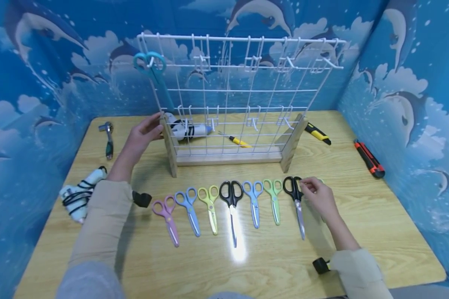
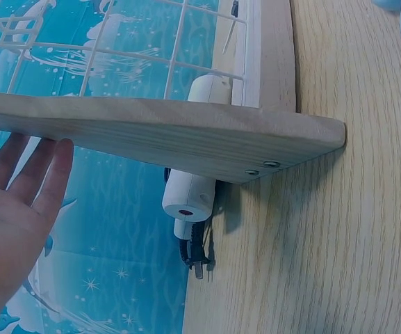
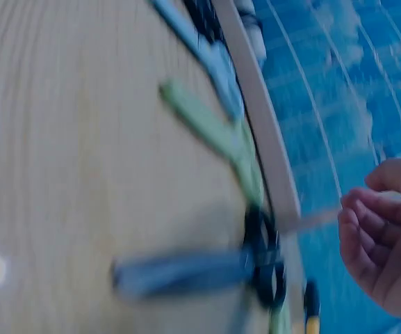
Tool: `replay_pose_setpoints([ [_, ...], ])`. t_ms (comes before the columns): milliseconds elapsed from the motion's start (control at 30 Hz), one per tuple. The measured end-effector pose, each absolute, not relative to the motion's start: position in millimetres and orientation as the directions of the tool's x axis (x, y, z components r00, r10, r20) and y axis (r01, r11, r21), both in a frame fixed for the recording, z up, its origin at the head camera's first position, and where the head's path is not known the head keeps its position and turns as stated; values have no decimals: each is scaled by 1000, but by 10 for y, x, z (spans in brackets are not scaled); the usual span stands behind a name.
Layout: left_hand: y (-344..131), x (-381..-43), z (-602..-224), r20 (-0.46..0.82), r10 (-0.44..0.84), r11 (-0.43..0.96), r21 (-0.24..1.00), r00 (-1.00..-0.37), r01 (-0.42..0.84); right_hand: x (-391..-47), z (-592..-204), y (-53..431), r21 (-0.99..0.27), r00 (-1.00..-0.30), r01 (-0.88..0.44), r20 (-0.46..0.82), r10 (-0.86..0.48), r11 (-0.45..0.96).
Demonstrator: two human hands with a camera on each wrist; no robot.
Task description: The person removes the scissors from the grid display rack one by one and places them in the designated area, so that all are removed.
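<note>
My left hand [image 1: 146, 129] is at the left wooden leg [image 2: 151, 132] of a white wire rack [image 1: 228, 89], its fairly straight fingers against the wood in the left wrist view. Over the table, my right hand [image 1: 318, 197] is beside the handles of black scissors [image 1: 298, 203]. Its fingers are loosely bent and hold nothing in the right wrist view. A green handle [image 3: 280, 321] shows past the black scissors, mostly hidden by the hand in the head view. Teal scissors [image 1: 158, 77] hang from the rack's upper left hook.
A row holds pink scissors [image 1: 168, 216], blue scissors [image 1: 189, 209], yellow scissors [image 1: 210, 207], more black scissors [image 1: 232, 207] and green scissors [image 1: 274, 201]. Around the rack lie a ratchet [image 1: 109, 141], a white corded tool [image 1: 78, 197], a yellow cutter [image 1: 318, 133], and a red cutter [image 1: 369, 159].
</note>
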State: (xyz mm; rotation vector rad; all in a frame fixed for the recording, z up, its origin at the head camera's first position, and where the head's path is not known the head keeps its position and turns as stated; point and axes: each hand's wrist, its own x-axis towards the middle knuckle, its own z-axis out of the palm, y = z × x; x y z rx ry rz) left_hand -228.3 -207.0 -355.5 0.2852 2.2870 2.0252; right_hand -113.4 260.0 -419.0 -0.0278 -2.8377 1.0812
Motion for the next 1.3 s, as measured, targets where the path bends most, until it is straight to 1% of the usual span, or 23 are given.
replay_pose_setpoints([
  [100,-2080,-2288,-3558,71,187,109,990,-980,93,-1208,-4074,2327,-719,-984,-174,96,-152,673],
  [200,-2079,-2291,-3555,67,183,109,990,-981,87,-1261,-3931,2026,-771,-946,-245,57,-319,588],
  [300,-2079,-2288,-3546,58,178,116,990,-982,79,-1305,-3735,1710,-807,-904,-275,32,-426,523],
  [333,-2080,-2283,-3548,54,180,115,990,-982,76,-1330,-3692,1616,-814,-888,-295,41,-457,500],
  [400,-2084,-2272,-3552,47,179,115,991,-983,69,-1384,-3593,1429,-824,-859,-340,74,-507,454],
  [467,-2087,-2263,-3557,47,180,118,991,-983,69,-1448,-3493,1246,-837,-826,-395,144,-546,378],
  [567,-2090,-2256,-3560,46,179,117,991,-983,68,-1562,-3350,986,-863,-774,-456,263,-576,217],
  [667,-2091,-2265,-3554,41,178,119,991,-983,63,-1670,-3163,734,-872,-721,-487,369,-587,51],
  [767,-2084,-2281,-3548,37,174,123,991,-984,59,-1773,-2981,533,-861,-684,-507,434,-587,-46],
  [833,-2083,-2286,-3549,32,174,124,991,-984,54,-1819,-2864,425,-854,-675,-515,455,-581,-70],
  [967,-2085,-2278,-3551,28,170,131,990,-985,50,-1866,-2674,264,-840,-680,-541,466,-567,-40],
  [1133,-2085,-2285,-3556,34,161,148,987,-986,58,-1941,-2577,131,-842,-700,-540,454,-551,-8],
  [1300,-2091,-2298,-3575,36,166,136,989,-985,59,-2007,-2544,36,-854,-719,-521,437,-541,3],
])
